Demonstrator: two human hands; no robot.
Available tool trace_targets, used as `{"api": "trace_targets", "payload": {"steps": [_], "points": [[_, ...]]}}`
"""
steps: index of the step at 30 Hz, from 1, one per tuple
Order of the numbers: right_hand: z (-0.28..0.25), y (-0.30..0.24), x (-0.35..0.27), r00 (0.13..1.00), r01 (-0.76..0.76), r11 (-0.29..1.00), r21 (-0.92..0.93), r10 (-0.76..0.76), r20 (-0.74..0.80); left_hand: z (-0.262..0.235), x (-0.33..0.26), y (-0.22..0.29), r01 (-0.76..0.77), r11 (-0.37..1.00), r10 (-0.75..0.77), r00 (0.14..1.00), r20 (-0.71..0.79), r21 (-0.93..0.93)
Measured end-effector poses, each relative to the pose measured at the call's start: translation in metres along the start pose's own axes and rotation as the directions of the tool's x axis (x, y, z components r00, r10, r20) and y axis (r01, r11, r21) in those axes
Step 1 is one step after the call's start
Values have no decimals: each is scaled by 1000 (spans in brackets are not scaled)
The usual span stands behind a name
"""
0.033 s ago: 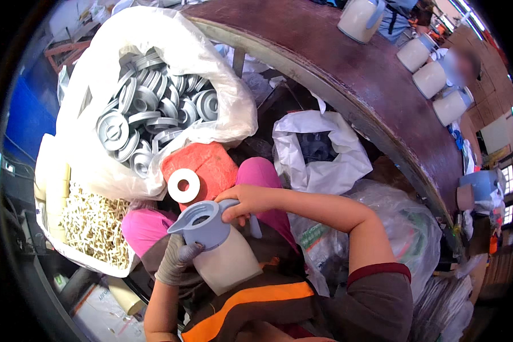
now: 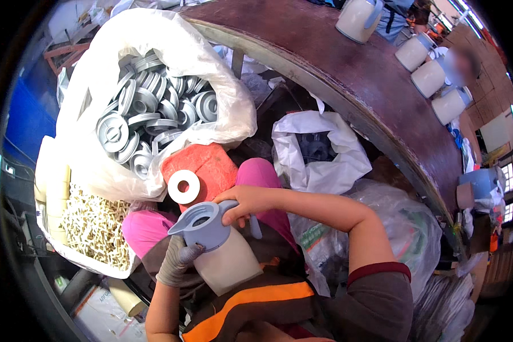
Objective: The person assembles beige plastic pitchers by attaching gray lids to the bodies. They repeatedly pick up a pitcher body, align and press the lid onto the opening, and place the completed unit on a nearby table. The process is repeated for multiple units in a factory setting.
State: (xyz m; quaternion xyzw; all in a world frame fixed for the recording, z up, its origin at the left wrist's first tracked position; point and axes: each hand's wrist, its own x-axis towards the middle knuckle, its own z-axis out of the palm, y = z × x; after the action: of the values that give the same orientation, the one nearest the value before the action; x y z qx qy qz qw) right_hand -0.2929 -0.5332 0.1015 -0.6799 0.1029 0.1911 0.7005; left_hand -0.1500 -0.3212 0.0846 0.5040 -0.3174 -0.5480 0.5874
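Observation:
A cream-coloured jug (image 2: 225, 262) with a blue-grey collar, spout and handle rests tilted in my lap, its round mouth open at the top. My left hand (image 2: 178, 262), in a grey glove, is wrapped round the jug just below the spout, thumb on the collar. My bare right hand (image 2: 242, 206) closes over the top of the handle (image 2: 256, 227), fingers curled. Just beyond the jug, a cream ring (image 2: 194, 187) lies on a red, soft-looking block (image 2: 216, 162) near my knees.
Grey lids fill a large white bag (image 2: 222, 102); small cream pieces (image 2: 97, 233) fill a container at left. A smaller white bag (image 2: 325, 176) holds dark parts. Several jugs (image 2: 356, 21) stand along the brown table (image 2: 302, 40), with another person beyond. Clear plastic bags (image 2: 393, 222) lie at my right.

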Motion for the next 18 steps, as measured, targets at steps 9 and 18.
{"api": "trace_targets", "payload": {"steps": [9, 18], "points": [[8, -20, 6, 991, 25, 998, -49, -19, 131, -3, -12, -2, -66, 995, 66, 998, 9, 69], [5, -1, 17, 980, 174, 959, -222, -146, 138, -3, -12, -2, -59, 991, 56, 998, 33, 117]]}}
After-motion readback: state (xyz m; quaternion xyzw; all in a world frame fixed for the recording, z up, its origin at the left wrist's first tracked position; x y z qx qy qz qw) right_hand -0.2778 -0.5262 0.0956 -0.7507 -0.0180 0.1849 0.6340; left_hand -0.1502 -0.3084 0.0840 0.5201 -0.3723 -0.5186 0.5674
